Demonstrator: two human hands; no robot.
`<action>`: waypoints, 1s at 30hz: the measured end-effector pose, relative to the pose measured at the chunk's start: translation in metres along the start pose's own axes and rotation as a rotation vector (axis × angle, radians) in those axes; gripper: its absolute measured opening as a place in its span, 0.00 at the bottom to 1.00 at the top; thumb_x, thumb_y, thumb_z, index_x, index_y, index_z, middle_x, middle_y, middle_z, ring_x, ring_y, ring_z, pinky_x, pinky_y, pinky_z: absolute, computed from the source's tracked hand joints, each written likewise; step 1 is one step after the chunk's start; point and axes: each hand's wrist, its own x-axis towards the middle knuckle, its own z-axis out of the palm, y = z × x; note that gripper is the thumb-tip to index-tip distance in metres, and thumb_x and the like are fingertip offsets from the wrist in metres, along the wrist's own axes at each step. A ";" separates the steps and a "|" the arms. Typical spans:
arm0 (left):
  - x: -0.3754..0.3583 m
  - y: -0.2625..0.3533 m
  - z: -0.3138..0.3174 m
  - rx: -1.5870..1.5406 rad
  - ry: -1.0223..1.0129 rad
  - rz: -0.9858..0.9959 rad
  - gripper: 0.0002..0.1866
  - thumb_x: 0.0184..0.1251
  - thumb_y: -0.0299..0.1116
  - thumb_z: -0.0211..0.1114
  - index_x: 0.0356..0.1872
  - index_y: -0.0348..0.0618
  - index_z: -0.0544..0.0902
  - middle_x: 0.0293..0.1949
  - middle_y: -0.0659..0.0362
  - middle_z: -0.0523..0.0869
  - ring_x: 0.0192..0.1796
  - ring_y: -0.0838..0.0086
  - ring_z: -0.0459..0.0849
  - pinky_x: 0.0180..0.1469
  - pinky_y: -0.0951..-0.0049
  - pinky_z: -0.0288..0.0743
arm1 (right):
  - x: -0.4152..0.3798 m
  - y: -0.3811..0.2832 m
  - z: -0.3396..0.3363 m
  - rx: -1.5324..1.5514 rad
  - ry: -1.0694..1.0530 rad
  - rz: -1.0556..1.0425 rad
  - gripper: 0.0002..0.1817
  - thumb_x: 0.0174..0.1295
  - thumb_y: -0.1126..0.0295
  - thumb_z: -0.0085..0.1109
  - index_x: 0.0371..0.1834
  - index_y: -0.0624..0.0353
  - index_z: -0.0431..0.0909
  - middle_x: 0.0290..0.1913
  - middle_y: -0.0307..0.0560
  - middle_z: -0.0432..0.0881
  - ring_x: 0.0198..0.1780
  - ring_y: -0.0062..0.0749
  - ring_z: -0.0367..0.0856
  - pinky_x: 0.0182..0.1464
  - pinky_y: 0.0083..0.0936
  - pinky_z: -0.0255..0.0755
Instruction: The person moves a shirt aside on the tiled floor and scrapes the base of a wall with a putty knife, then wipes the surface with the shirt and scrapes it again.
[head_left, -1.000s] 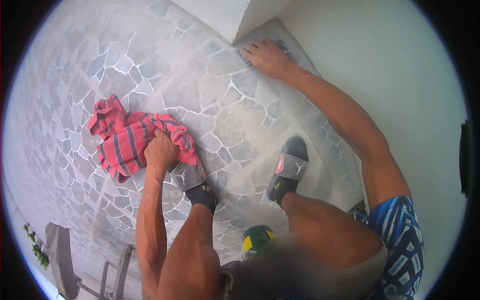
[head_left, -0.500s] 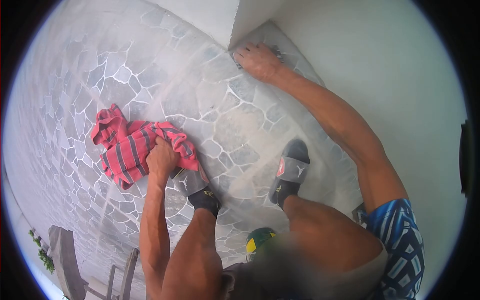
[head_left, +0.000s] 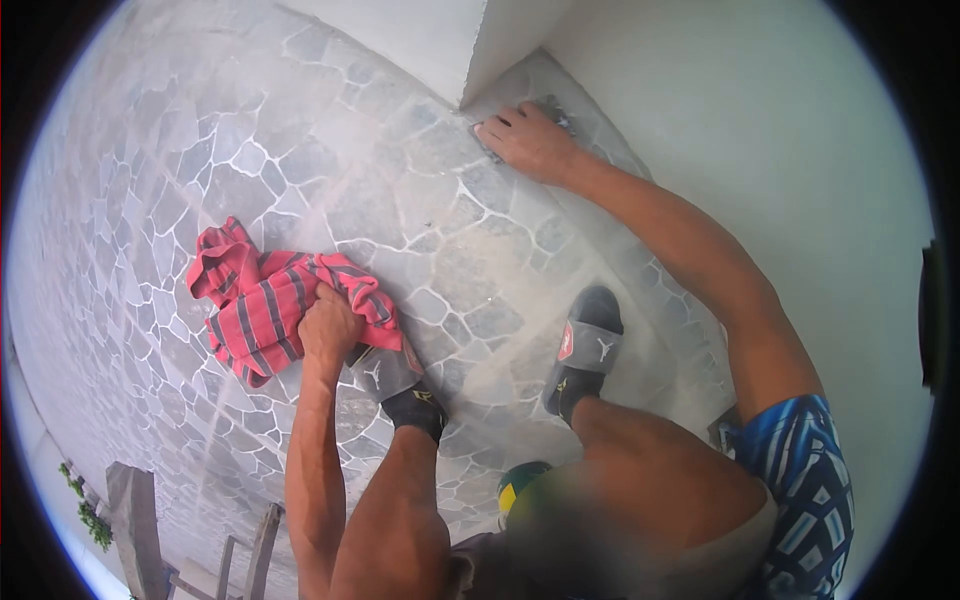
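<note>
A red cloth with dark stripes (head_left: 262,318) lies bunched on the stone-patterned floor (head_left: 375,200), at the left. My left hand (head_left: 330,325) is closed on its right part, just beside my left foot. At the upper right, my right hand (head_left: 530,143) reaches to the foot of the wall corner. Beneath its fingers and palm is a dark, mottled piece (head_left: 557,112), mostly covered by the hand. The fingers look bent over it, and what exactly the piece is cannot be made out.
My feet wear grey sliders, the left (head_left: 385,372) and the right (head_left: 592,343), over dark socks. A white wall corner (head_left: 462,60) stands at the top, with a pale wall (head_left: 740,110) at the right. A grey wooden frame (head_left: 137,525) is at the lower left. A green-yellow round thing (head_left: 515,487) sits between my legs.
My right hand has shifted slightly down and to the right along the wall corner. My left hand still grips the cloth, and the whole view has moved slightly.
</note>
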 end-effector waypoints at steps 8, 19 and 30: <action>0.001 0.000 0.001 -0.008 0.000 -0.003 0.22 0.64 0.45 0.62 0.38 0.32 0.68 0.27 0.41 0.86 0.32 0.47 0.88 0.33 0.54 0.83 | 0.017 0.018 -0.013 -0.076 -0.107 -0.048 0.21 0.61 0.74 0.52 0.58 0.56 0.76 0.46 0.39 0.77 0.49 0.33 0.75 0.51 0.31 0.69; 0.001 0.001 -0.003 -0.021 -0.006 -0.003 0.22 0.66 0.45 0.59 0.38 0.31 0.68 0.28 0.39 0.86 0.32 0.45 0.88 0.35 0.51 0.82 | -0.044 0.065 -0.060 1.134 -0.315 1.305 0.27 0.61 0.60 0.64 0.48 0.80 0.77 0.43 0.62 0.83 0.49 0.42 0.83 0.49 0.38 0.75; -0.001 0.001 -0.003 -0.038 0.004 0.020 0.22 0.64 0.44 0.61 0.38 0.32 0.67 0.27 0.39 0.85 0.32 0.44 0.88 0.35 0.51 0.82 | -0.035 0.050 -0.032 1.120 -0.251 1.149 0.28 0.58 0.59 0.66 0.49 0.79 0.77 0.46 0.64 0.83 0.50 0.45 0.82 0.52 0.37 0.74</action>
